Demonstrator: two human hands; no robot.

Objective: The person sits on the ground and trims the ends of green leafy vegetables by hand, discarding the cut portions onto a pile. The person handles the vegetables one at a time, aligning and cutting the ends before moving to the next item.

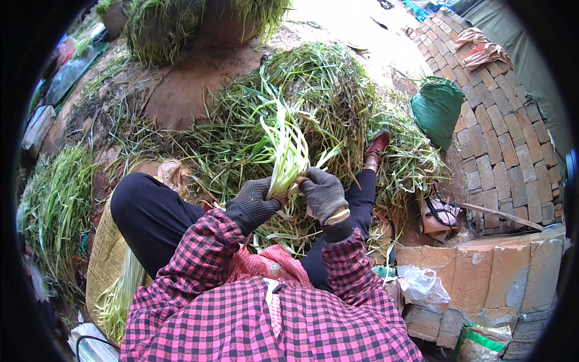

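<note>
My left hand (255, 199), in a dark dotted work glove, grips a small bunch of pale green leafy stalks (289, 156) near its base. The leaf tips point up and away from me. Close on its right, my right hand (323, 192) wears a worn grey glove and has its fingers curled at the brownish lower end of the bunch. A few separate leaves (329, 156) stick out above that hand. What exactly lies under its fingers is hidden. Both hands are above my lap, between my spread knees.
A large heap of cut leaves (316, 86) lies ahead. More greens (56, 212) are piled at left, beside a yellow woven sack (102, 249) with pale stalks (120, 289) on it. To the right are a green bag (436, 111), a brick ledge (479, 276) and a clear plastic bag (423, 285).
</note>
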